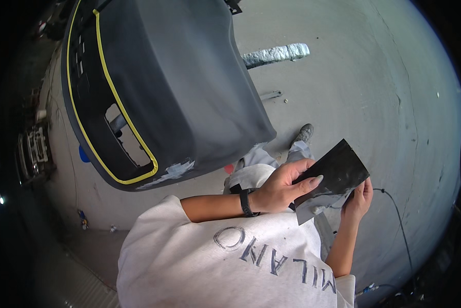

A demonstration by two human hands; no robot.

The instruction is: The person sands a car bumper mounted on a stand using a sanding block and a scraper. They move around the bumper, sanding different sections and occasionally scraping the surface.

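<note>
Between my hands is a sheet of black sandpaper (335, 167), tilted, with a greyer, shinier lower part. My left hand (284, 186), with a dark band on its wrist, grips the left edge, thumb on top and the other fingers partly behind it. At the right edge, my right hand (360, 199) pinches the sheet, its fingers partly hidden. A large dark grey car bumper (189, 77) stands in front of me to the left, apart from both hands. Yellow masking tape (109, 77) outlines its black inner section, and a pale patch (174, 170) marks its near lower edge.
A stand arm wrapped in silvery material (276, 55) juts out right of the bumper, above a thin metal bar (271, 95). A dark hose (397, 210) runs along the concrete floor (353, 77) at right. Vehicle-like parts (34, 149) stand in the dim far left.
</note>
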